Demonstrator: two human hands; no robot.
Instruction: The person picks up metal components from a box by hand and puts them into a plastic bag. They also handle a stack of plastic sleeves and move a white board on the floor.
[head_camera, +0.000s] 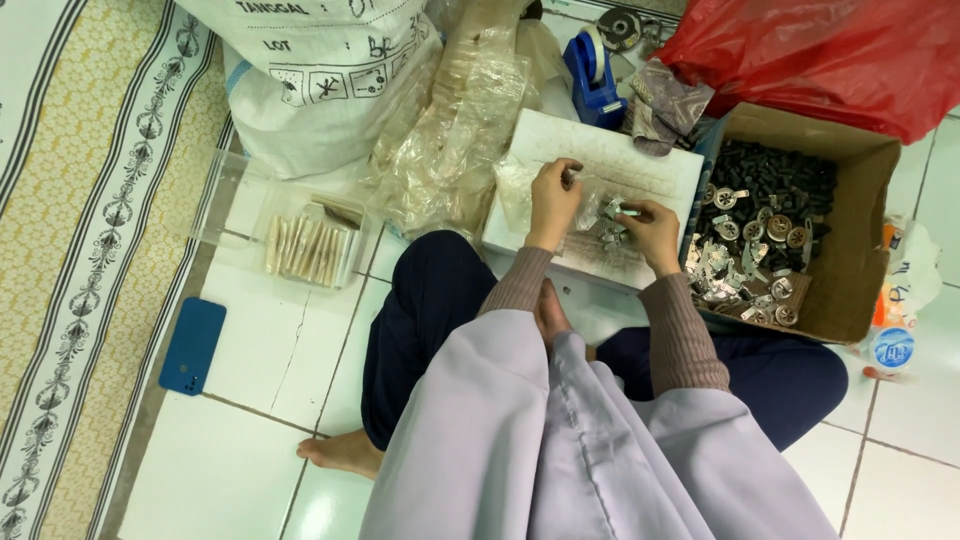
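I sit cross-legged on a tiled floor over a white box lid (640, 165). My left hand (553, 197) pinches the top of a small clear plastic bag (590, 212). My right hand (650, 228) holds a small silver metal part at the bag's mouth. A few more metal parts (606, 240) lie on the lid between my hands. Beside my right hand stands a cardboard box (860, 250) with black pieces and shiny metal parts in it.
A clear tray (225, 205) of pale sticks sits at left, a blue phone (192, 345) below it. Behind are a white sack (310, 80), crumpled clear bags (460, 130), a blue tape dispenser (594, 70) and a red plastic bag (830, 50). A patterned mat (80, 250) lies far left.
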